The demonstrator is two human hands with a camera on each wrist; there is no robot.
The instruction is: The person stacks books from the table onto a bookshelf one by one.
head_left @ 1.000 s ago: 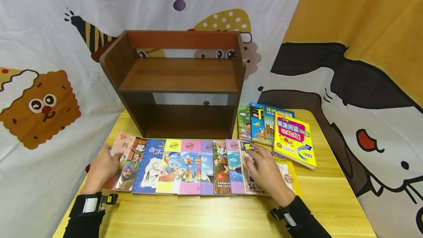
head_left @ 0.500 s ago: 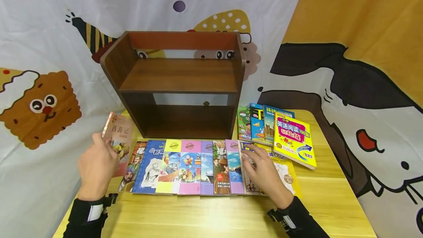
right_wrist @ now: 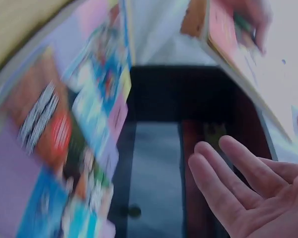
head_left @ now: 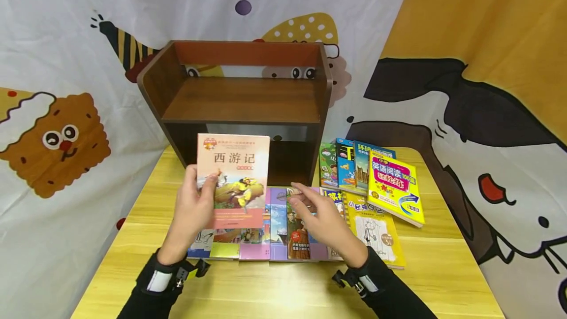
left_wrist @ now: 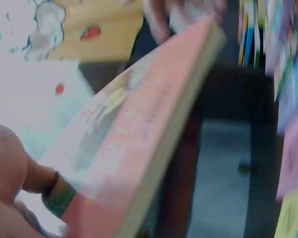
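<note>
pink book (head_left: 241,188): over the book row (head_left: 278,225), in front of the bookcase (head_left: 241,100); long axis vertical in head view
left hand (head_left: 192,206): nearer; gripping left edge, thumb on cover
right hand (head_left: 325,223): empty, fingers extended, apart, rightward

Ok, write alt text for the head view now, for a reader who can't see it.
A person's left hand holds a pink book, cover facing the camera, before a brown two-tier shelf. The empty right hand hovers over a row of overlapping books on a wooden table; more books lie at the picture's right.
</note>
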